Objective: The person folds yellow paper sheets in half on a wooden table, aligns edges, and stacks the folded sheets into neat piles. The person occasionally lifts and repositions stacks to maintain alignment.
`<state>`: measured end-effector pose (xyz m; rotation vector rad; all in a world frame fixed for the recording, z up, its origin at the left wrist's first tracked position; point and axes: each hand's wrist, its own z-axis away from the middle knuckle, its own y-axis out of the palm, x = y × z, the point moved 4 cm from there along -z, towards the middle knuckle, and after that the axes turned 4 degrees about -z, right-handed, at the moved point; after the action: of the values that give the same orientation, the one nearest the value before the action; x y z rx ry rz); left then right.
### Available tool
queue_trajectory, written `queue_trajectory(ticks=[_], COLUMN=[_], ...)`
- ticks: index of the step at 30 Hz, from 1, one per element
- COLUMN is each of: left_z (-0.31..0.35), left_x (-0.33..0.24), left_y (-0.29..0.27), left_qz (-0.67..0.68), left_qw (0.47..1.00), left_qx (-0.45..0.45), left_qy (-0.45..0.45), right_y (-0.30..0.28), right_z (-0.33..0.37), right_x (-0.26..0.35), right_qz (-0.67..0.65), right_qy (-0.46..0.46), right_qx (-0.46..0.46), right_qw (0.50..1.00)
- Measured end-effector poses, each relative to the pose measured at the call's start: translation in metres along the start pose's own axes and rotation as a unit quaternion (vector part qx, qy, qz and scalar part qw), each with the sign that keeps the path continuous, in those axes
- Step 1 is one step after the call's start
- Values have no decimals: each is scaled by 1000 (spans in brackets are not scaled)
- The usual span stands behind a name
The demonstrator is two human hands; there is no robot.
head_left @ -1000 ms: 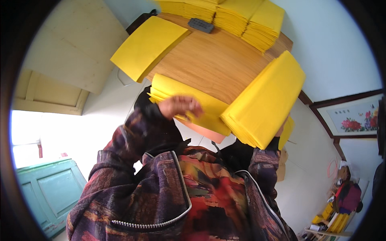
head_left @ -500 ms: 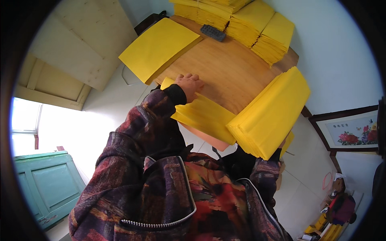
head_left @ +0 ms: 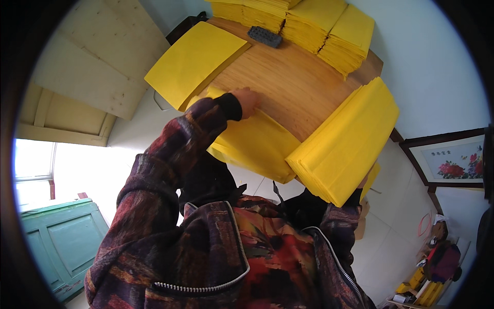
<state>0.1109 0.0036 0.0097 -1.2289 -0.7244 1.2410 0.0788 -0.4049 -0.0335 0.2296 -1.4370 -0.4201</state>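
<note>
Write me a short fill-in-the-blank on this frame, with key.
1. The hand at the near yellow sheet is the person's ____ one.
2. The textured block on the wooden tabletop, beside the far stacks, is ____ in colour.
3. In the view, the flat yellow pile is on the tabletop's left side, the folded bundle on its ____ side.
4. The framed picture on the wall shows red ____.

Missing words: left; dark grey; right; flowers.

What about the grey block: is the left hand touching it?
No, the grey block lies near the far yellow stacks, with wooden tabletop between it and the left hand.
</note>
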Motion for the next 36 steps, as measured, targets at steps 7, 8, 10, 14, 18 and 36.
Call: queue_trajectory(ticks=[7, 8, 10, 14, 18, 36], left_z=[-77, -84, -96, -117, -120, -11], left_x=[18, 21, 29, 52, 61, -168], left_y=[-25, -30, -37, -38, -39, -123], left_qz=[-23, -19, -12, 9, -27, 328], left_qw=[998, 998, 997, 999, 999, 891], left_qx=[48, 38, 18, 18, -30, -127], left_qy=[36, 51, 79, 41, 12, 286], right_y=[12, 12, 13, 20, 27, 29], right_z=[-16, -17, -17, -18, -14, -14], right_x=[6, 6, 9, 9, 7, -31], right_qz=[47, 17, 3, 9, -52, -108], right_qy=[-40, -20, -23, -2, 12, 23], right_qx=[29, 2, -15, -3, 7, -62], right_qw=[998, 1000, 1000, 1000, 999, 992])
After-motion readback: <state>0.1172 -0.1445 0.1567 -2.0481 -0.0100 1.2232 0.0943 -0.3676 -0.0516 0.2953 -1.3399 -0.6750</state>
